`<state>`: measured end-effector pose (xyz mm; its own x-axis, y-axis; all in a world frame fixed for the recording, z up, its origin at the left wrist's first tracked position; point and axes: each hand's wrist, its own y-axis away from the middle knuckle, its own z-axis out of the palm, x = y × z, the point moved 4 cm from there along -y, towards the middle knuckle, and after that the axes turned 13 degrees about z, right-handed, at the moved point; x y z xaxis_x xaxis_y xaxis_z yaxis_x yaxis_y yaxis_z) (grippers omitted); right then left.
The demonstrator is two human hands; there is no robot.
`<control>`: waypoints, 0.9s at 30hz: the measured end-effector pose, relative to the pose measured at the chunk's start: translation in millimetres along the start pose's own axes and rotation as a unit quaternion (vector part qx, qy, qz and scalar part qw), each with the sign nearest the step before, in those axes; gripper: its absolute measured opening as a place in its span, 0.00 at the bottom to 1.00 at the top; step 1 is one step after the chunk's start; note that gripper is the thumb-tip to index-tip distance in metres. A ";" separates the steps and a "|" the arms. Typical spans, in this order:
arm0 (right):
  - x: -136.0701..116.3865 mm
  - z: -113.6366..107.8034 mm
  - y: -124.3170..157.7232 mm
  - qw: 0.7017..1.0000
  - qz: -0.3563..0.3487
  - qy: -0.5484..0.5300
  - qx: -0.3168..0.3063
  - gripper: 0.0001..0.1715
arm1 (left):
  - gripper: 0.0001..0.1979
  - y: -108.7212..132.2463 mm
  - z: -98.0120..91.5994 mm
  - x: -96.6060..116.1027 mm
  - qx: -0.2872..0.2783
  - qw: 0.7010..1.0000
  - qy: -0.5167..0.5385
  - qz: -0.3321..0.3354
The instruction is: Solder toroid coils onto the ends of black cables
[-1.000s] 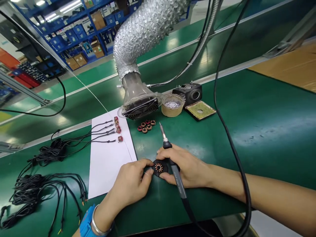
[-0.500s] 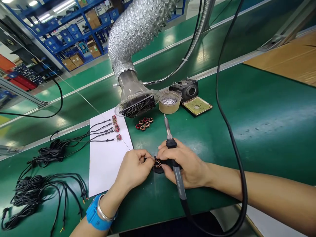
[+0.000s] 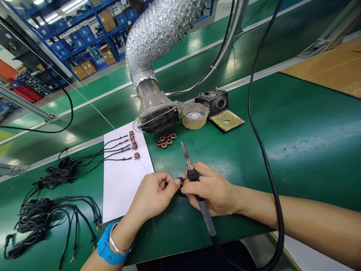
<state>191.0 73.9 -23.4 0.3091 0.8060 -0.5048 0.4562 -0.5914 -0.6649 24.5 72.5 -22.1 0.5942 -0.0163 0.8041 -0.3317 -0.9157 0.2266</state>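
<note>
My right hand (image 3: 212, 190) is closed round a soldering iron (image 3: 197, 188), whose tip points up and away from me. Its fingertips also pinch a small black part with a copper coil (image 3: 180, 187), held just above the green bench. My left hand (image 3: 153, 195) pinches the same part from the left, fingers curled; a blue watch and a metal bangle sit on that wrist. The coil part is mostly hidden between my fingers.
A fume duct with a grille (image 3: 158, 120) stands behind my hands. Several coil rings (image 3: 166, 140) lie before it. A solder pot (image 3: 194, 116), a black holder (image 3: 216, 101) and a sponge tray (image 3: 227, 121) are to its right. Wired parts lie on white paper (image 3: 124, 177); black cable bundles (image 3: 42, 218) at left.
My hands have closed in on the coil part, so less of it shows. The iron's tip has swung left and tilted, after pointing more upright half a second ago.
</note>
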 end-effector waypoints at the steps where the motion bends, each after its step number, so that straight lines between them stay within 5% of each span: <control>1: 0.0 -2.4 -0.8 1.000 0.002 -0.007 0.016 0.14 | 0.19 2.3 0.4 -0.3 -0.008 1.000 -0.003 -0.005; 11: 7.2 -8.2 -6.8 0.994 0.084 -0.026 0.064 0.12 | 0.12 11.9 3.4 1.1 -0.018 1.000 -0.024 0.006; 18: -0.7 0.7 -10.1 0.998 0.058 0.008 0.036 0.07 | 0.13 10.5 5.1 9.8 -0.024 0.998 -0.042 0.046; 23: -10.4 0.2 -12.8 0.995 -0.018 0.100 0.006 0.13 | 0.11 13.8 1.1 6.5 -0.031 0.998 -0.048 0.040; 27: -5.2 -4.9 -12.2 0.998 0.027 0.060 -0.008 0.11 | 0.08 15.2 -0.3 3.5 -0.029 0.998 -0.046 0.030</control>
<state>187.9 77.1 -9.9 0.4315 0.7707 -0.4689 0.4494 -0.6343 -0.6290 21.3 58.7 -15.6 0.6355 -0.1098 0.7643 -0.4097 -0.8869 0.2133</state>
